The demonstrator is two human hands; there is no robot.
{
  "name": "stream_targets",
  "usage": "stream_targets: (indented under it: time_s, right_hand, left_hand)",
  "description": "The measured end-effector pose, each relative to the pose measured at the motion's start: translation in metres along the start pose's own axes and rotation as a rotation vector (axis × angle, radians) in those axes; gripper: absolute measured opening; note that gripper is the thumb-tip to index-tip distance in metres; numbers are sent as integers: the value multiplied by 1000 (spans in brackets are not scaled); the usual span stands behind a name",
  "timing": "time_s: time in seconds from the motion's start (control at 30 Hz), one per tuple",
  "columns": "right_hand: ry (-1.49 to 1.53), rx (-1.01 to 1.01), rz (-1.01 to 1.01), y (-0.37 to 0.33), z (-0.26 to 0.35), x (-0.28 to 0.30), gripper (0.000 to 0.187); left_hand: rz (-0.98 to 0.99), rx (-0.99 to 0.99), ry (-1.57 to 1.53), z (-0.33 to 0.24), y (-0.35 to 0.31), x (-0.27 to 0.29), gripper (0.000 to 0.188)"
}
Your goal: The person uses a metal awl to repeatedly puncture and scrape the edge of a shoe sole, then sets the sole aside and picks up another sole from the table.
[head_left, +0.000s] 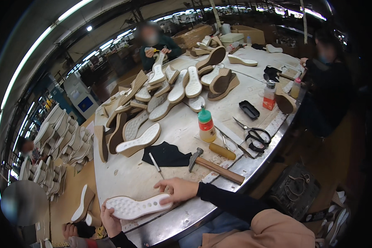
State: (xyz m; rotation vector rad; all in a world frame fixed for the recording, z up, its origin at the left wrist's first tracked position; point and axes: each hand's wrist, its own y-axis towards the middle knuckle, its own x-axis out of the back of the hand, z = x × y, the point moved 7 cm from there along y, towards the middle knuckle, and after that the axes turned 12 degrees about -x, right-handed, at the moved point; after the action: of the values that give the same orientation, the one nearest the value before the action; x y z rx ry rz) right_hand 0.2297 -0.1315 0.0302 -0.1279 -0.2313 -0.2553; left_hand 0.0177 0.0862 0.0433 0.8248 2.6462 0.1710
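Observation:
A shoe sole [130, 208] with a white, dimpled top and a row of round holes lies at the near edge of the table. My left hand [110, 218] is closed around its left end, fingers wrapped at the rim. Over the right end is my right hand [181, 190], its fingers apart and the thumb touching the white surface. Just beyond are a black cloth [169, 153], a thin white-handled tool [154, 162] lying partly on it, and a hammer [219, 168] with a wooden handle.
A heap of wedge soles [177, 87] covers the table's far left. Right of centre stand a green-capped bottle [206, 128], black scissors [256, 138], a black tray [249, 110] and a yellow-handled tool [222, 151]. Co-workers sit across and at the right. Stacked soles [64, 136] stand at left.

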Motion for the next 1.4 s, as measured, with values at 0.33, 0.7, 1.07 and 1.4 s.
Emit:
stream_targets:
  time_s: [0.33,0.7,1.07,1.4]
  right_hand:
    - [-172,163,-298,-92,10,8,75]
    - [656,361,-1090,-294,-8,142,45]
    - [881,186,-2542,-607,-195,136,40]
    - [350,-169,-3094,-818,-216,84,102]
  left_hand:
    - [442,-237,62,-75,-6,-141,58]
    - [505,139,380,42,76,-120,51]
    - [141,78,420,108,117,-28,39]
    - [280,80,396,95,103,-44,40]
